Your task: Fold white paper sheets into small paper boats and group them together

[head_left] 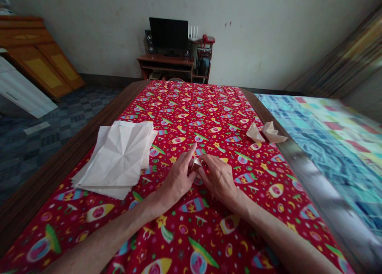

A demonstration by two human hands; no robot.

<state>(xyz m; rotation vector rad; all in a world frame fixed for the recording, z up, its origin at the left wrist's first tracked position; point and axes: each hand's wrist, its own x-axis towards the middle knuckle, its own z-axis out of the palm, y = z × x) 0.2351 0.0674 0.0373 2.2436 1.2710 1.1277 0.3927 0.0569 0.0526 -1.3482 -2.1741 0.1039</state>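
Both my hands meet over the middle of a red patterned cloth (197, 234). Between their fingertips is a small folded piece of white paper (196, 161), mostly hidden by the fingers. My left hand (179, 172) pinches it from the left, its index finger stretched forward. From the right, my right hand (218, 176) grips the same paper with curled fingers. Left of the hands lies a stack of creased white paper sheets (122, 156), the top one marked with fold lines fanning from its centre. To the right stand two folded paper shapes (272, 132) with pointed tips.
The cloth covers a long table with dark wooden edges (115, 118). On the right is a bed with a checkered cover (322, 146). Beyond the table's far end, a desk (165, 60) holds a monitor (169, 34) and a red telephone (208, 39). A wooden cabinet (41, 55) stands at left.
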